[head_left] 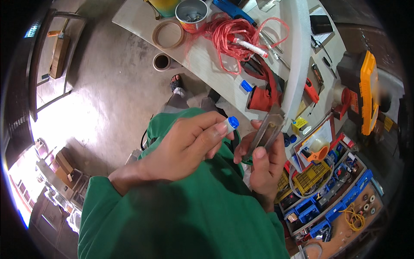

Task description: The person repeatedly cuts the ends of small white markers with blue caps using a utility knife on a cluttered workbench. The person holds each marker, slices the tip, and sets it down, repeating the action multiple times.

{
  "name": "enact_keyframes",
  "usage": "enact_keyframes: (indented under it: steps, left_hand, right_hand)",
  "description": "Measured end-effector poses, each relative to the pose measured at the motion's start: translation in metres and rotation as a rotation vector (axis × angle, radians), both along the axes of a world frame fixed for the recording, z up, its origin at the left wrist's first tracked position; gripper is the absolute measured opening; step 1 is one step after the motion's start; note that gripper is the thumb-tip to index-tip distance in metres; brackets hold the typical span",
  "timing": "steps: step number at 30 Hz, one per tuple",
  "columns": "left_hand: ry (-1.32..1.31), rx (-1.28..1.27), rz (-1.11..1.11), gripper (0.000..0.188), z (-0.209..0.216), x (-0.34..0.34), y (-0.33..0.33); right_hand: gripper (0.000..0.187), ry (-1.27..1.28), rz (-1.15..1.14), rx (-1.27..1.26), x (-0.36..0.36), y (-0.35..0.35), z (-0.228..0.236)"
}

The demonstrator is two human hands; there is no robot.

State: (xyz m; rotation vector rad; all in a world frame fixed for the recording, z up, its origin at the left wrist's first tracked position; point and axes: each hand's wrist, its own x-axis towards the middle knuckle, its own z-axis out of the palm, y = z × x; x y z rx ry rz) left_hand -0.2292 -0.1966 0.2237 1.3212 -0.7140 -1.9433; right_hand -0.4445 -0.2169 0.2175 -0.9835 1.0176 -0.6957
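Note:
My left hand [183, 144] pinches a small white cylinder with a blue end [233, 123] between thumb and fingers. The rest of it is hidden in the hand, so I cannot tell its kind. To its right, my right hand [264, 166] is closed around a grey-brown metal channel [268, 134] with a ridged edge, tilted upward. The two held things are apart, in front of my green shirt. A loose blue cap [246, 86] lies on the table beyond my hands, beside an orange-red roll [260, 98].
Tangled red plastic twine [228, 36], a red-and-white marker [250, 46], a tin of small parts [192, 15] and a tape ring [168, 34] lie on the pale table [140, 15]. A white curved strip [298, 56] crosses it. At right sit blue bins [308, 211] and a tape dispenser [318, 153].

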Motion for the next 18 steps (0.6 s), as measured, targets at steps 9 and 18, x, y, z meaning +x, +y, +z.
enact_keyframes:
  steps: [9,18]
  left_hand:
    - [0.028,0.02,0.018,0.036,-0.001,-0.002,0.005]
    - [-1.154,-0.668,0.084,0.03,-0.141,-0.014,-0.02]
  right_hand:
    - [0.051,0.003,-0.089,0.089,0.003,0.001,0.003]
    - [0.049,0.142,0.059,0.155,-0.008,-0.005,-0.072]
